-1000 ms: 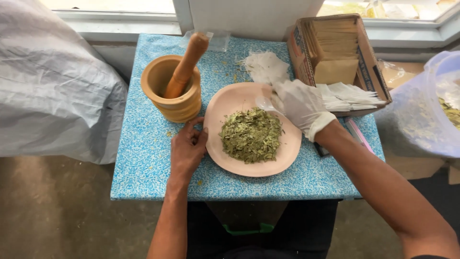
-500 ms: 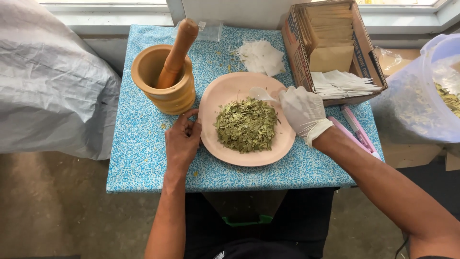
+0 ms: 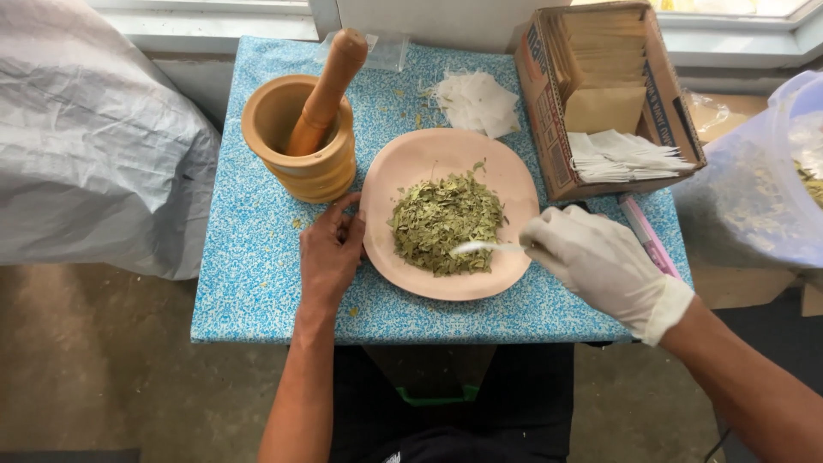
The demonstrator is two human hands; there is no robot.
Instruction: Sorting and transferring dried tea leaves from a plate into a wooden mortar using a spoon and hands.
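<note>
A pink plate (image 3: 429,163) sits on the blue speckled table (image 3: 249,266) and carries a heap of dried green leaves (image 3: 446,221). My bare left hand (image 3: 333,250) rests on the table with its fingers against the plate's left rim. My right hand (image 3: 600,257), in a white glove, grips a small white spoon (image 3: 480,248) whose tip lies on the near edge of the leaf heap.
A wooden mortar (image 3: 300,141) with a pestle (image 3: 327,90) stands left of the plate. Small white sachets (image 3: 476,101) lie behind it. A cardboard box (image 3: 604,94) of brown envelopes and white sachets sits at the right, a clear bag of leaves (image 3: 767,189) beyond. Grey sack (image 3: 86,146) at left.
My gloved right hand has dropped from the plate's right rim to its near right side and now points a white spoon into the leaves. The left hand stays at the rim.
</note>
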